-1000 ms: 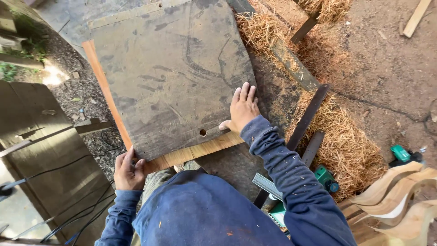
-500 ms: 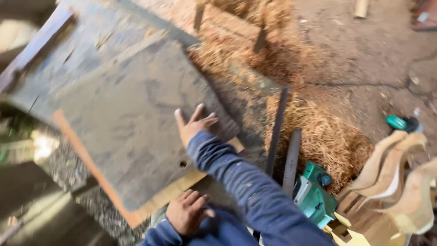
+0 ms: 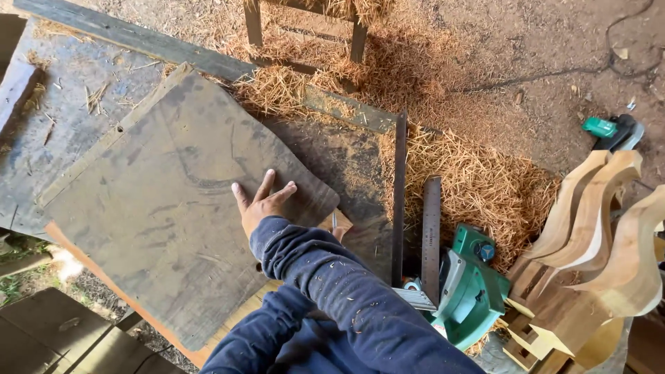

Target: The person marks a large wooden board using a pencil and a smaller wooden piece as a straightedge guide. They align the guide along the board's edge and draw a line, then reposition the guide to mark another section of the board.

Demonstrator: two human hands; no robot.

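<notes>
Here, one board (image 3: 166,208): a dark, stained flat panel with an orange-brown edge, lying tilted across the worktop (image 3: 48,138) and overhanging its near side.

Right hand (image 3: 262,202): palm down on the board near its right corner, fingers spread flat, gripping nothing. Blue sleeve (image 3: 332,298) dusted with chips runs back from it toward the camera.

Left hand: hidden under the sleeves; its grip cannot be told.

Just right of the hand: a pale wood strip (image 3: 339,223) peeping from under the board's corner.

Farther right of the hand: a long dark bar (image 3: 399,194) and a steel ruler (image 3: 431,235) lying side by side, then a green power tool (image 3: 471,284) near them.

Beyond these: straw-like shavings (image 3: 478,180) heaped on the ground; curved pale wooden pieces (image 3: 603,235) stacked at the far right; a second green tool (image 3: 609,130) above them.

Above the hand: a weathered plank (image 3: 131,38) along the worktop's far edge, and a wooden frame (image 3: 305,28) standing in the shavings.
</notes>
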